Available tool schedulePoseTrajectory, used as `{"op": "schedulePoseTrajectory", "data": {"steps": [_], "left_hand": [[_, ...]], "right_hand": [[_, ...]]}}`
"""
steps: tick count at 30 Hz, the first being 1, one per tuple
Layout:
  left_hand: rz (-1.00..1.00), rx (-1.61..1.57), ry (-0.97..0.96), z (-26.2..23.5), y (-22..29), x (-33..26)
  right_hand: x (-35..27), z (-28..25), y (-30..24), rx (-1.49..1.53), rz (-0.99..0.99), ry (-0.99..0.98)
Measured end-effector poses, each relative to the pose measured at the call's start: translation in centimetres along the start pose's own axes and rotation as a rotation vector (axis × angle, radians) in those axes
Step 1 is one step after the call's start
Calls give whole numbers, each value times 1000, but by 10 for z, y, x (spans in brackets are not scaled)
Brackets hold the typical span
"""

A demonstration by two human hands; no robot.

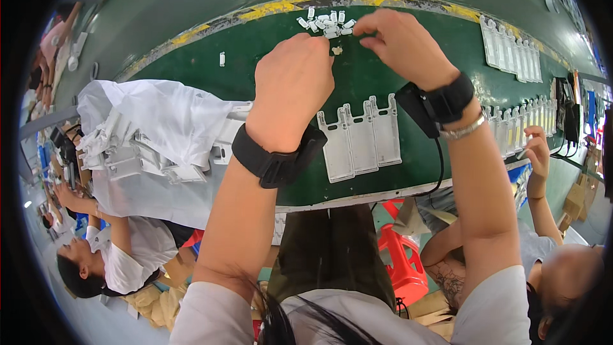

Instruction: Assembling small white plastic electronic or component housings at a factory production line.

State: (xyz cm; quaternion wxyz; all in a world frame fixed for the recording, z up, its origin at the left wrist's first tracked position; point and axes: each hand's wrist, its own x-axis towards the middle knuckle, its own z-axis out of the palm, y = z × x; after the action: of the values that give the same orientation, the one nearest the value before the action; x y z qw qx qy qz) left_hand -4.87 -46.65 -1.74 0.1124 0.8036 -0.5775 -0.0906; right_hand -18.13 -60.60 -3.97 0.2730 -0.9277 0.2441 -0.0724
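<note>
My left hand [292, 83] is curled into a loose fist over the green work surface [255, 57], its fingertips hidden from view. My right hand [399, 41] reaches to the small pile of white plastic clips [324, 22] at the far edge, thumb and fingers pinched together by them. A tiny pale piece [336, 50] lies between the two hands. Just below the hands sits a row of three white flat plastic plates [361, 140] with notched tops. Both wrists wear black straps; the right also has a metal bracelet.
A white plastic bag [159, 121] holding more white plates lies at left. More rows of white plates [511, 57] sit at right, where another person's hand [536, 150] works. A co-worker sits at lower left. A red stool [402, 262] stands below the table edge.
</note>
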Motion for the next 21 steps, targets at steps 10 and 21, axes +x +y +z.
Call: {"op": "schedulePoseTrajectory", "data": {"steps": [10, 21], "left_hand": [[-88, -222, 10, 7, -2, -20], [-63, -993, -55, 2, 30, -65]], "right_hand": [[21, 27, 26, 29, 17, 75], [-94, -9, -55, 692, 336, -31]]}}
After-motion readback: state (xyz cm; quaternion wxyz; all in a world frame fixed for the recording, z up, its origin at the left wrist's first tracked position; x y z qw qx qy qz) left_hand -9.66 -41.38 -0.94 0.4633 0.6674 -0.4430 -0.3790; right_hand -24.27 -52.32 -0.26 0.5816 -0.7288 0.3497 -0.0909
